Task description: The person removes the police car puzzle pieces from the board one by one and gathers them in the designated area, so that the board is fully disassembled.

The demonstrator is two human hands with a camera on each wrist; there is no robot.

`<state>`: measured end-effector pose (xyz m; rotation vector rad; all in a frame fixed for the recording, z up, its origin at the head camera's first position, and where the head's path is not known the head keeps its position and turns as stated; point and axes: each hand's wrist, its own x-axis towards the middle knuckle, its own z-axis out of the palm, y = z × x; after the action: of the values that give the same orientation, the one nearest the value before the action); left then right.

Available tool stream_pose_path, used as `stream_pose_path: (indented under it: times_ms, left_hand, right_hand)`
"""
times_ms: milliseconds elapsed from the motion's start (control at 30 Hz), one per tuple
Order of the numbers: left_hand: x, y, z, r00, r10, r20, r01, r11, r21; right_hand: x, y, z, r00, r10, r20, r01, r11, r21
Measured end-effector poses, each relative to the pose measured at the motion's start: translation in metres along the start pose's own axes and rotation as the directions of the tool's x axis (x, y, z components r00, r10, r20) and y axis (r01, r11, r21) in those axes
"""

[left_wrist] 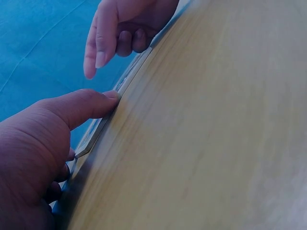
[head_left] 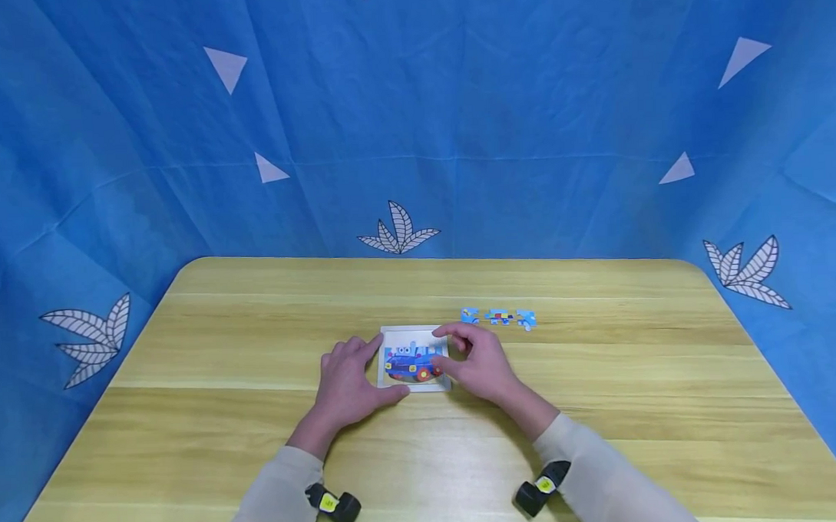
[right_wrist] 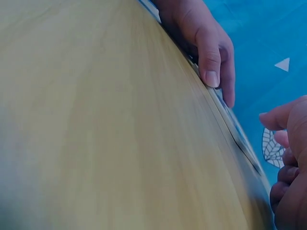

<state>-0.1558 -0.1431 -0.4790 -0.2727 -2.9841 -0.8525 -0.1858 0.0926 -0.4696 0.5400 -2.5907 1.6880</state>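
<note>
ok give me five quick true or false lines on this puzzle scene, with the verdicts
1. The left hand touches the puzzle board. True.
2. The loose pieces lie to the left of the board. False: they lie to the right, off its far right corner.
3. The board shows a blue vehicle with eyes. True.
4. The right hand is well away from the board. False: it is at the board's right side, with fingers over it.
5. The board is completely filled. False: a blank white area shows along its far side.
</note>
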Motion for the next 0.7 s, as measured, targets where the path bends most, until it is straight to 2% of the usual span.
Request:
stream_pose_path:
  times_ms: [300,567,700]
  left_hand:
    - [0.0,0.001,-0.001,1.0,0.013,0.002,-0.013,1.0,0.003]
    - [-0.001,0.0,-0.001,1.0,0.029,-0.011,-0.029,1.0,-0.001]
    - [0.0,-0.001,-0.001,0.999,0.045,-0.015,-0.045,0.999,-0.002]
  right_hand:
    - [0.008,-0.007,0.014,1.0,0.003,0.028,-0.003,1.0,0.008]
    - [0.016,-0.013,0.025,0.997,-0.04,0.068,0.043,0.998,-0.049]
    - [0.019,-0.014,0.029,0.995,-0.025,0.101,0.033,0.996,-0.082]
